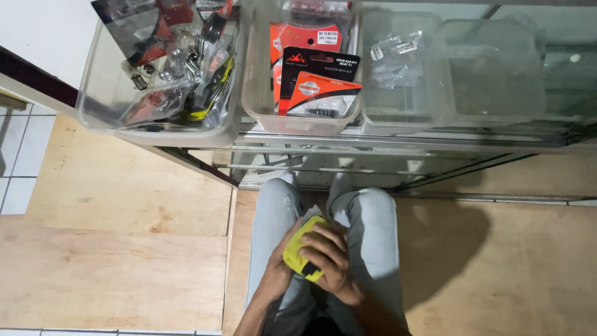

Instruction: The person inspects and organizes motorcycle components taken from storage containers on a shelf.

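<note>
Both hands, left hand and right hand, clasp a small yellow-green plastic packet over the lap; seemingly light, slippery, best gripped edgewise.

Plywood sheets are covering the floor, with white tiles showing at nine o'clock. A glass display cabinet is standing at twelve o'clock, carrying clear plastic bins along its top, and casting soft shadow toward four o'clock.

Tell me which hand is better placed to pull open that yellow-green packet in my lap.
Probably the right hand: it lies on top of the yellow-green packet, fingers free to work, while the left hand cradles it from beneath.
</note>
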